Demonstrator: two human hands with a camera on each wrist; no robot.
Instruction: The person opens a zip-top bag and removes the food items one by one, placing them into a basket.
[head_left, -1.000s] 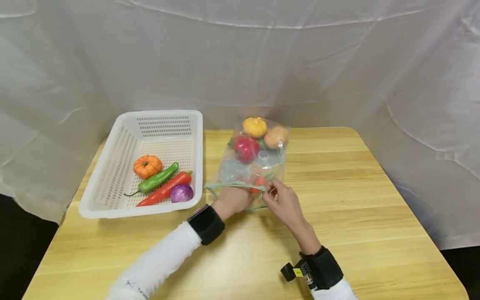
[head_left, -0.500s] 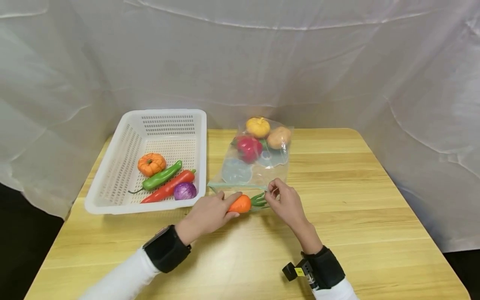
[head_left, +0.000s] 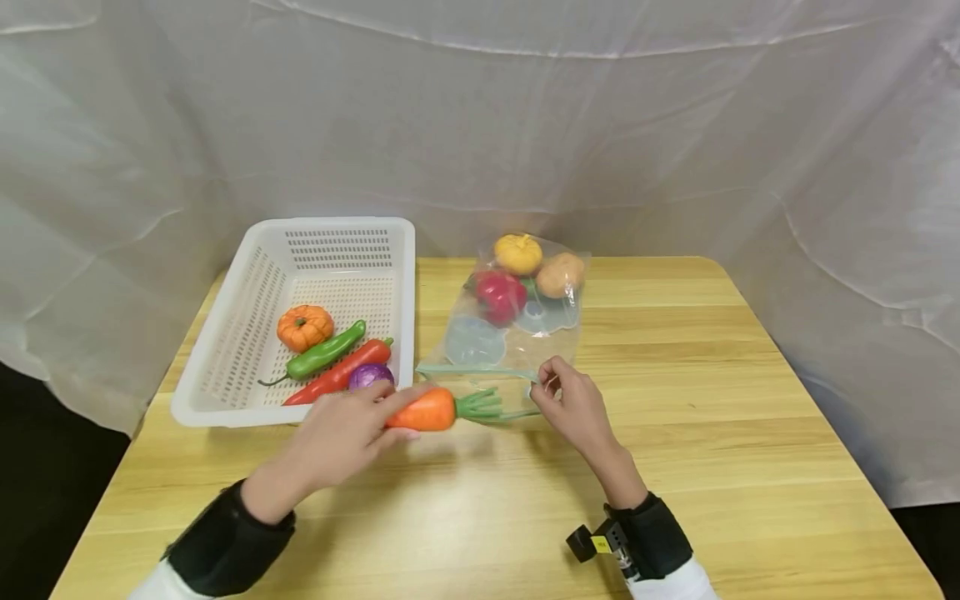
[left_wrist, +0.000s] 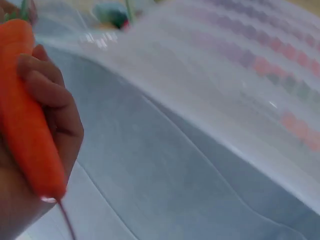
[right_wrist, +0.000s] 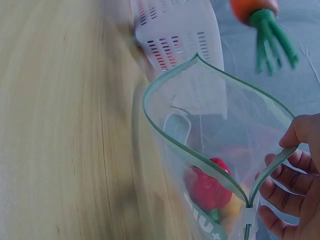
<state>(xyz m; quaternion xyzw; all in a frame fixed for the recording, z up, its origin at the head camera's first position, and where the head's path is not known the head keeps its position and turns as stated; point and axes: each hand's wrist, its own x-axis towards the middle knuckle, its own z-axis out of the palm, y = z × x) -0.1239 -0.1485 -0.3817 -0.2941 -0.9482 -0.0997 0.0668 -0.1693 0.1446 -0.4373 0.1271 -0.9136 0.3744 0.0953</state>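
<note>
The toy carrot [head_left: 424, 410] is out of the clear zip bag [head_left: 517, 321] now; half a second ago its leafy end was just at the bag's mouth, and a second ago it was inside. It sits in the air just in front of the white basket [head_left: 247, 333], near the purple cabbage [head_left: 366, 375], so I judge it is on its way over to join the vegetables there. The left hand [head_left: 341, 433] has its fingers curled round the carrot's orange body, green top pointing back toward the bag. The right hand [head_left: 573, 408] hasn't budged: it pinches the green zip edge, keeping the mouth open. A red pepper [head_left: 498, 297], a yellow pumpkin [head_left: 517, 252] and a potato [head_left: 560, 274] are left in the bag on the wooden table [head_left: 712, 433].
</note>
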